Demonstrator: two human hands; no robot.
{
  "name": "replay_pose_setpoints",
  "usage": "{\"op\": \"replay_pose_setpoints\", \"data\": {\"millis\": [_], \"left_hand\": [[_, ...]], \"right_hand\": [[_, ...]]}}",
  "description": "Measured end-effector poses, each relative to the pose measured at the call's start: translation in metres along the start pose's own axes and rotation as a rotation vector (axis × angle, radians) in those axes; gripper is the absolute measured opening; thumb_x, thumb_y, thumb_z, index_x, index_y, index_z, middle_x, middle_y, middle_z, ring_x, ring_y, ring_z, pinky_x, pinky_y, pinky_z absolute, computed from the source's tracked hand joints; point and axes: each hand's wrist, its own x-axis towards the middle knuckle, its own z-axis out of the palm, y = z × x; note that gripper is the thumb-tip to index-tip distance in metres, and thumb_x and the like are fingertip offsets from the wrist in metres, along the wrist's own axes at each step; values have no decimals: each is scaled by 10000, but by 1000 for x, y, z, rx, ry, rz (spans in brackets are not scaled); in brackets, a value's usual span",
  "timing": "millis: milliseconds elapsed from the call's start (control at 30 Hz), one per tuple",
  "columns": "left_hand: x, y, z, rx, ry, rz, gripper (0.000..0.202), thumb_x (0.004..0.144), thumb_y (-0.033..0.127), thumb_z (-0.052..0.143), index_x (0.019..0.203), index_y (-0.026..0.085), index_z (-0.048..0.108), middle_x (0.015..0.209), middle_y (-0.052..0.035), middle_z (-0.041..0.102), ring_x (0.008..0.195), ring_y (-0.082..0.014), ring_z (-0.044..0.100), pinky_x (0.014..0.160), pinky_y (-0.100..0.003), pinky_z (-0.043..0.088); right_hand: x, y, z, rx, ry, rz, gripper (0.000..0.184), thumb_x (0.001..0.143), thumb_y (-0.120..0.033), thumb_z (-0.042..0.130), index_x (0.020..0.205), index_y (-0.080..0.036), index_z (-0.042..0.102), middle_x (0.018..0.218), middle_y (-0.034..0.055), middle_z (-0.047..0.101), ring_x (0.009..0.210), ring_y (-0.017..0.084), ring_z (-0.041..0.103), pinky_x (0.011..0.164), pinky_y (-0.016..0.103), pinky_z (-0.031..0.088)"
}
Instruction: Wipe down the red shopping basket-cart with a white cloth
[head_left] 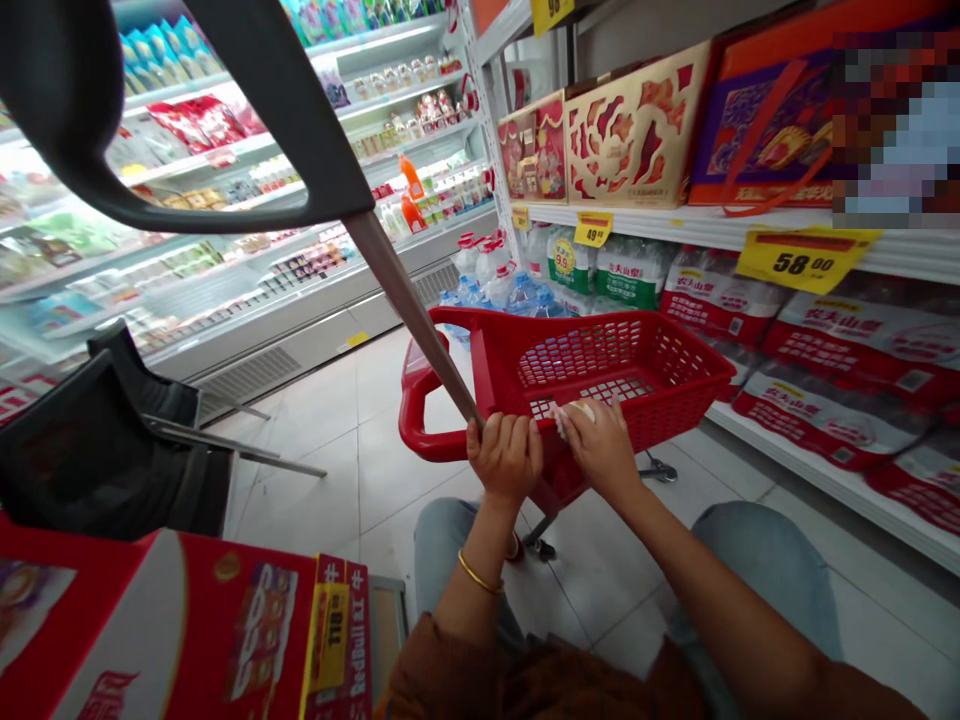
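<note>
Gripping a red plastic mesh shopping basket on small wheels (622, 370), the left hand (506, 458) is clenched around its thick near rim, with a thin gold bangle (477, 572) on the wrist. The right hand (601, 450) rests just beside it, pressing a crumpled white tissue or cloth (571, 416) against the same rim, its fingers (592, 420) bent over the wad. The basket stands on a pale tiled floor (315, 480) just ahead of 2 knees in blue denim jeans (765, 570), and a brown patterned sleeve (525, 680) shows at the bottom of the view.

A long grey metal pole (412, 320) with a black looped handle (187, 130) runs down to the left hand, though whether that hand holds it is hard to tell. To the right, a white shelf (712, 228) carries ornate red-and-gold gift boxes (637, 125) and a yellow 58.00 price tag (804, 258), with shrink-wrapped packs of bottled water (825, 400) below it. To the left stand a lit refrigerated display case (247, 200) and 2 black chairs (97, 450) — and a red Red Bull carton (187, 630) sits in the lower corner.
</note>
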Motion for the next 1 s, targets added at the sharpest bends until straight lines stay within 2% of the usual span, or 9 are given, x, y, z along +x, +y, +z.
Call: {"op": "replay_pose_setpoints", "data": {"millis": [167,333,467,700,833,1000], "left_hand": [[-1,-3,2,-10,3,1,113,875,270,545,834,242,647,787,-2,724,937,-218,626,1146,-417,113],[-2,-9,2,-34,11,-42,100,873,274,566,814,240,640,782,-10,711,937,-220,612,1129,-439,138],[-3,-16,-1,-37,6,-68,130,887,277,558,786,234,629,744,-6,699,931,-222,611,1132,-439,128],[-6,-19,-2,-32,-46,-48,152,909,244,507,855,224,647,797,-23,701,950,-225,592,1140,-434,102],[-6,-17,2,-28,-47,-15,161,916,252,500,900,224,657,816,-21,705,940,-220,586,1139,-422,87],[-3,-14,7,9,-61,-4,147,916,268,523,854,227,650,791,-8,704,939,-219,594,1136,-406,88]], "right_hand": [[1,-26,-2,11,23,133,298,953,-428,424,1038,-217,616,1012,93,596,983,271,554,1068,662,275],[0,-45,2,-95,39,147,271,927,-404,466,1022,-200,617,1002,113,591,980,292,541,1081,692,219],[-3,-41,10,-78,48,94,248,930,-353,465,1071,-218,617,1042,102,600,1019,280,536,1117,666,181],[-11,-46,25,185,21,-31,383,1000,-297,305,1272,-200,557,1245,117,574,1235,246,473,1161,516,267],[-13,-37,35,102,56,-58,366,993,-285,337,1268,-219,569,1219,113,591,1228,261,484,1151,575,257],[-9,-6,40,-21,125,-127,310,962,-257,436,1211,-176,602,1158,131,607,1229,267,484,1145,547,289]]}}
